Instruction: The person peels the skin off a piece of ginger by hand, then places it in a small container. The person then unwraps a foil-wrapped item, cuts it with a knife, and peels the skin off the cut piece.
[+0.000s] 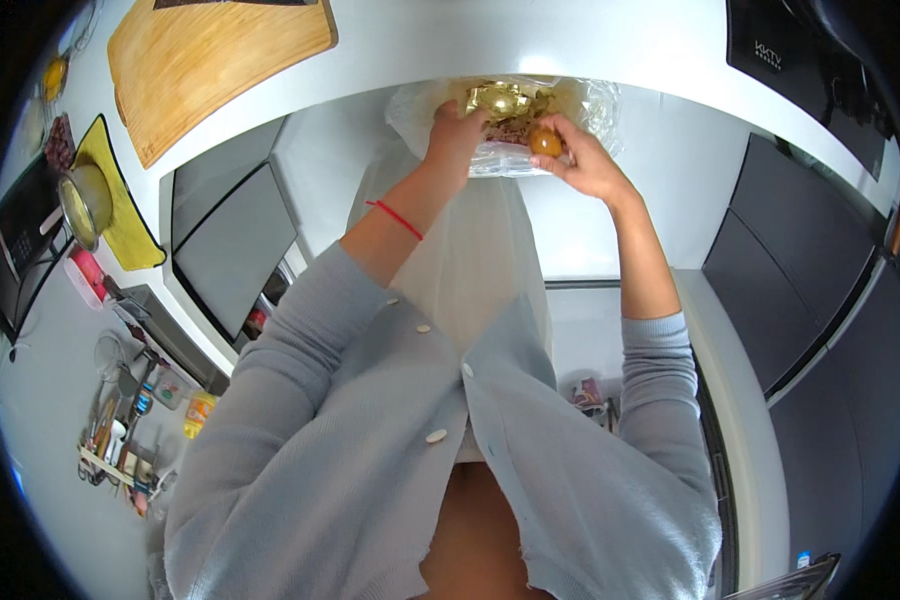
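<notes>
My right hand (589, 161) holds a round orange-brown fruit or egg-like item (546, 141) between thumb and fingers, over the near right part of a clear plastic bag (604, 112). Inside the bag lie a shiny gold-coloured wrapped item (499, 100) and reddish-brown scraps (508, 133). At the bag's left side is my left hand (454, 139), its fingertips beside the gold item; whether they grip anything is hidden. A red string bracelet (396, 217) circles my left wrist.
A wooden cutting board (225, 64) rests on the white counter (435, 37) at the upper left. Further left, a metal bowl (86, 206) stands on a yellow cloth (131, 232). Grey cabinet doors (787, 255) are on the right. Kitchen utensils (112, 435) hang at lower left.
</notes>
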`<control>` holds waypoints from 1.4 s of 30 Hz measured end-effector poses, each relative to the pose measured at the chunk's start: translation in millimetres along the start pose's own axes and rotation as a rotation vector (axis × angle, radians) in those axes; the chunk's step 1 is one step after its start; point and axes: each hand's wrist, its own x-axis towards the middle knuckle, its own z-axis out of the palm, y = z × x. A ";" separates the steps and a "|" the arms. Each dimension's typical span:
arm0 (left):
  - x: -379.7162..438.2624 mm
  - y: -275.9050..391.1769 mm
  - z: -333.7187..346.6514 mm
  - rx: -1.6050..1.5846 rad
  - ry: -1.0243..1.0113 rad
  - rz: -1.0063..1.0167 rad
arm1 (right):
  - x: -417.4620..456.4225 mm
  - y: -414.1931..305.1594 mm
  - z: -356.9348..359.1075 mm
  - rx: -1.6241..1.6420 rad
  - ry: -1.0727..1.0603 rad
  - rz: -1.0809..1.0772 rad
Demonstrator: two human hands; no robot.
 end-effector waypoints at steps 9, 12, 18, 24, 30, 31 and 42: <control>-28.2 -35.3 -36.8 1.318 -0.407 0.667 | -5.4 -16.0 -17.9 -0.107 -0.129 -0.163; -39.2 -46.1 -33.1 1.346 -0.283 0.775 | 23.9 -18.0 -16.3 -0.268 -0.067 -0.275; -50.2 -55.6 -31.6 1.308 -0.260 0.901 | 47.6 -18.9 -9.7 -0.562 0.197 -0.465; -55.0 -41.7 -32.7 1.308 -0.224 0.963 | 29.8 -3.4 3.6 -0.507 0.351 -0.587; -135.9 43.5 -30.0 0.685 -0.554 1.014 | 31.8 5.6 -3.6 -0.571 0.319 -0.559; -159.6 68.7 -31.4 0.490 -0.676 0.971 | 32.7 5.3 -4.5 -0.559 0.327 -0.527; -258.8 108.9 -32.9 -0.258 -1.070 0.933 | -4.0 -24.9 36.6 -0.375 0.479 -0.512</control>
